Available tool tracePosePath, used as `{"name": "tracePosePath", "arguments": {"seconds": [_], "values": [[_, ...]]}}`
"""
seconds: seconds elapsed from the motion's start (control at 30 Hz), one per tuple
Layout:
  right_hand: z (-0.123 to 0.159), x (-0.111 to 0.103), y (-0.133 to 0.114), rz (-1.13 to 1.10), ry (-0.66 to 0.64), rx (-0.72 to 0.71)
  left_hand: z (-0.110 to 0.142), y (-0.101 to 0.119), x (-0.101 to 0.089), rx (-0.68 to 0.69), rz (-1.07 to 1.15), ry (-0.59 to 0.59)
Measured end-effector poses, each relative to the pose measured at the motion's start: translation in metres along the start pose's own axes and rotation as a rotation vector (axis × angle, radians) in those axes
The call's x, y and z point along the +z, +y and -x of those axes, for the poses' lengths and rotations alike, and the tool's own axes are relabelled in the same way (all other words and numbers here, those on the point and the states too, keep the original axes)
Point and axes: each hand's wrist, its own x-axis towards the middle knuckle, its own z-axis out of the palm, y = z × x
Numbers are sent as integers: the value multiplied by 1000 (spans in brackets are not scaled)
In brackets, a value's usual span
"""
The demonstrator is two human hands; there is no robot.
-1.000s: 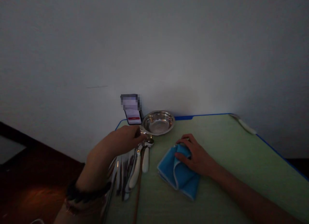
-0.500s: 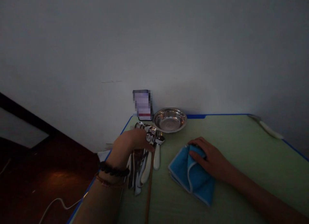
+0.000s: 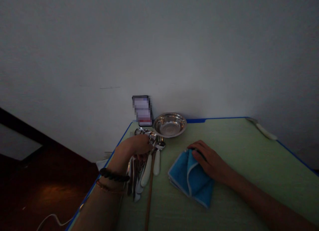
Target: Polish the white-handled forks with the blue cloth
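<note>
My left hand (image 3: 141,146) reaches over a bunch of cutlery, with its fingers curled down among the spoon heads. What its fingertips grip is hidden. Beneath and below it lie metal handles (image 3: 137,188), a white-handled utensil (image 3: 146,173), a spoon (image 3: 157,161) with a white handle and a long thin wooden stick (image 3: 149,197). My right hand (image 3: 205,159) is closed on the upper right edge of a folded blue cloth (image 3: 184,176) with pale edging, which rests on the table.
Behind the cutlery a phone (image 3: 143,111) leans upright on the wall beside a round steel bowl (image 3: 170,125). A white-handled utensil (image 3: 265,131) lies at the back right edge of the green table (image 3: 236,141). A white cable (image 3: 56,217) runs at the lower left.
The view has shifted slightly, moving everything a little left. My left fingers have curled further down into the cutlery. My right hand stays on the cloth.
</note>
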Motion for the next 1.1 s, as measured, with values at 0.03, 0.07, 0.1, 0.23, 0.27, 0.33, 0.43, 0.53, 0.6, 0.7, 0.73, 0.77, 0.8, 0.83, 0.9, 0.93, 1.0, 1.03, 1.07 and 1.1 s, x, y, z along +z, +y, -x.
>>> {"name": "tracePosePath", "arguments": {"seconds": [0.03,0.07,0.1,0.23,0.27,0.33,0.43,0.53,0.6,0.7,0.73,0.77,0.8,0.83,0.9,0.93,1.0,1.03,1.07,1.1], "values": [[0,1,0,3,-2,0,1,-2,-2,18,0,17],[0,1,0,7,-4,4,2,-4,-5,40,1,36],[0,1,0,11,-4,9,4,-6,-8,67,5,59],[1,-4,-2,17,-32,9,19,-10,-25,182,53,196],[2,-6,-3,14,-61,-8,23,-9,-28,224,85,253],[2,-12,-3,8,-155,-56,29,-4,-31,347,212,400],[3,-15,-3,14,-252,-107,30,13,-23,487,338,411],[9,-14,1,35,-156,-115,24,38,-8,565,543,274],[16,-17,7,54,-41,-93,20,55,5,584,748,214],[28,-29,22,65,187,-21,15,76,29,598,1085,77],[31,-34,29,50,269,22,13,81,38,556,1201,37],[33,-38,35,17,365,95,10,85,48,481,1315,17],[34,-42,40,-41,485,200,7,88,58,453,1353,33],[35,-44,45,-116,551,287,4,90,68,429,1371,45],[34,-44,49,-211,637,327,-3,92,85,366,1401,98],[33,-43,49,-201,670,300,-6,93,92,336,1413,132],[32,-39,46,-164,698,235,-9,95,102,309,1414,157],[32,-38,44,-170,688,212,-10,96,104,309,1405,160],[33,-37,42,-187,687,210,-10,97,105,311,1394,167],[34,-36,40,-198,692,213,-10,98,106,316,1382,174]]}}
